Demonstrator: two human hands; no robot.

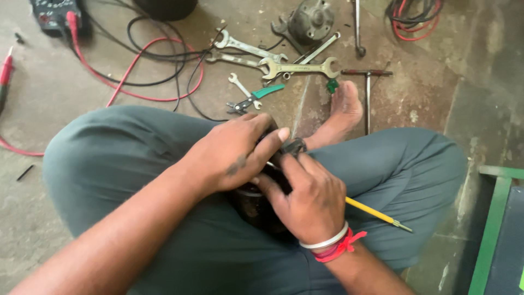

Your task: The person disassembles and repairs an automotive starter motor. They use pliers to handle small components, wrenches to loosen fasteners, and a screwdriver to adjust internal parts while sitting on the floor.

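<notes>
I sit cross-legged on the floor with a dark round metal part [252, 206] in my lap, mostly hidden by my hands. My left hand [232, 153] lies over its top, fingers curled around it. My right hand [308, 199] grips a thin yellow-handled tool [376, 213], whose handle sticks out to the right past my wrist; its tip is hidden between my hands at the part. A white bangle and red thread sit on my right wrist.
On the concrete floor ahead lie several spanners [297, 68], green-handled pliers [254, 99], a T-handle tool [367, 74], a grey metal housing [311, 19], red and black leads [142, 65] and a meter [54, 13]. My bare foot [341, 112] rests near them. A green frame [494, 229] stands right.
</notes>
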